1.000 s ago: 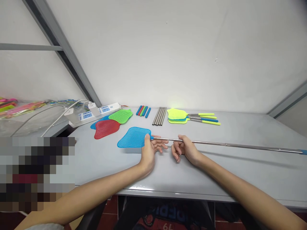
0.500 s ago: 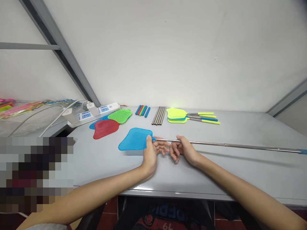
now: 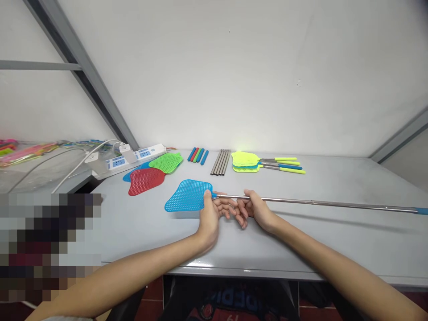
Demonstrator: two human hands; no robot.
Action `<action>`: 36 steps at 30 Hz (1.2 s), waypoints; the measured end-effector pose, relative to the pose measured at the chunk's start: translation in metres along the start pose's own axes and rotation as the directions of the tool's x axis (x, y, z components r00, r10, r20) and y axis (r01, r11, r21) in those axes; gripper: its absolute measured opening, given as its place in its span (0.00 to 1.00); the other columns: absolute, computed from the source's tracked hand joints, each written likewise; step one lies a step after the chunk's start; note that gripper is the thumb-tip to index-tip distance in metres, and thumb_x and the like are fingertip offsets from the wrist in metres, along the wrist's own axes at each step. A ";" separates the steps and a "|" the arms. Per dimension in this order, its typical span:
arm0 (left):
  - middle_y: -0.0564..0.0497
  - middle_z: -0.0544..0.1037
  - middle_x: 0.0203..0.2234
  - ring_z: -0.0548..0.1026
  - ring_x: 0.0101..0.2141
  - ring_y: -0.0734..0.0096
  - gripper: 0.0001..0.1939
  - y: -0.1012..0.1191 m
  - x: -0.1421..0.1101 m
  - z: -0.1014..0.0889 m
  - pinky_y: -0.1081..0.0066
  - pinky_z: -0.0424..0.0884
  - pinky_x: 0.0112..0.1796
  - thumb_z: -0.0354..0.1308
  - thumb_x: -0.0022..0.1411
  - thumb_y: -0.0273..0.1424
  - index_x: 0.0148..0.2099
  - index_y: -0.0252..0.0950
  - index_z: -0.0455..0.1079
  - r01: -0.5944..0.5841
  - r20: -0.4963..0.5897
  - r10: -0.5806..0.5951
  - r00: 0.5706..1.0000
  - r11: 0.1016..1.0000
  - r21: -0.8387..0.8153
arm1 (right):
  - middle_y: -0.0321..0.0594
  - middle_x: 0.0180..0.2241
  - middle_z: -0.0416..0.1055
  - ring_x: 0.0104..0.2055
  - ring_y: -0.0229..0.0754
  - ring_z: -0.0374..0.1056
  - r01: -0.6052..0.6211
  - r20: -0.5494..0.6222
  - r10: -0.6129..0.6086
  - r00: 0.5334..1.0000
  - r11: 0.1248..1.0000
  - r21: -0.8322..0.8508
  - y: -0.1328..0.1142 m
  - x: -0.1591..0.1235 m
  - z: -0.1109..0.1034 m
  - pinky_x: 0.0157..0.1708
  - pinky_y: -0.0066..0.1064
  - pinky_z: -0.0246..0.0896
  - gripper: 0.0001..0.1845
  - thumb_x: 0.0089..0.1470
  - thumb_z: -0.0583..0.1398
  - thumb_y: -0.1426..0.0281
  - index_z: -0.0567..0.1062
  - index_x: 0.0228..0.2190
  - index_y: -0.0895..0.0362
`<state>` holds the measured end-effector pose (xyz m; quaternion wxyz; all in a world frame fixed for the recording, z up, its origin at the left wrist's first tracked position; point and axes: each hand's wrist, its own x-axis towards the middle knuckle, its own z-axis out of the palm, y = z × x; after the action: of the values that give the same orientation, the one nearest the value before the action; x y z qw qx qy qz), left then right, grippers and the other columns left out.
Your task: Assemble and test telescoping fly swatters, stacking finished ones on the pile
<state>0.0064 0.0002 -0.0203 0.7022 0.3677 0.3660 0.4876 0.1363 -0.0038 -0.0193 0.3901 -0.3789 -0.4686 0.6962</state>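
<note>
A fly swatter (image 3: 189,195) with a blue perforated head and a long, extended metal rod is held level above the table. My left hand (image 3: 211,214) grips it at the neck, thumb on top where the head meets the rod, other fingers loosely curled below. Further along the rod, my right hand (image 3: 256,208) pinches it between thumb and fingers. The rod runs off to the right and ends in a blue handle (image 3: 421,211) at the frame's edge.
Loose green (image 3: 166,163) and red swatter heads (image 3: 146,181) lie left, beside a power strip (image 3: 133,157). Several coloured grips (image 3: 199,154), metal rods (image 3: 221,162) and a stack of short swatters (image 3: 245,159) line the back. A wall (image 3: 234,80) stands behind the table (image 3: 140,232).
Both hands keep their hold on the swatter. The right hand's fingers have shifted slightly towards the left hand; the view has moved a little.
</note>
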 end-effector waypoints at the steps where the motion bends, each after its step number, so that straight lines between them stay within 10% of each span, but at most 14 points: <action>1: 0.43 0.73 0.17 0.70 0.19 0.71 0.30 0.001 0.000 0.001 0.74 0.59 0.18 0.30 0.58 0.42 0.25 0.29 0.67 0.013 0.000 -0.013 1.000 1.000 0.001 | 0.39 0.08 0.61 0.10 0.36 0.57 -0.004 -0.010 0.004 1.000 1.000 -0.014 -0.001 0.000 0.001 0.14 0.27 0.49 0.29 0.51 0.35 0.62 0.59 0.08 0.57; 12: 0.49 0.70 0.16 0.65 0.16 0.77 0.26 0.002 0.007 0.000 0.77 0.55 0.17 0.35 0.57 0.45 0.23 0.31 0.63 -0.011 -0.003 0.011 1.000 0.999 0.046 | 0.29 0.07 0.47 0.09 0.30 0.48 0.046 -0.156 -0.074 0.985 0.983 -0.178 -0.001 0.001 0.005 0.14 0.25 0.42 0.25 0.52 0.42 0.61 0.55 0.09 0.58; 36: 0.58 0.57 0.11 0.58 0.14 0.82 0.23 0.022 0.015 0.000 0.79 0.56 0.18 0.41 0.57 0.44 0.16 0.35 0.53 -0.190 -0.225 0.204 0.953 0.978 0.083 | 0.26 0.09 0.39 0.10 0.28 0.38 0.347 -0.498 -0.124 0.858 0.855 0.386 -0.025 -0.002 -0.012 0.11 0.24 0.34 0.24 0.44 0.54 0.58 0.48 0.11 0.57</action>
<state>0.0009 0.0199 -0.0035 0.5908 0.3638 0.4218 0.5836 0.1529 0.0057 0.0017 0.6522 -0.3651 -0.2283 0.6239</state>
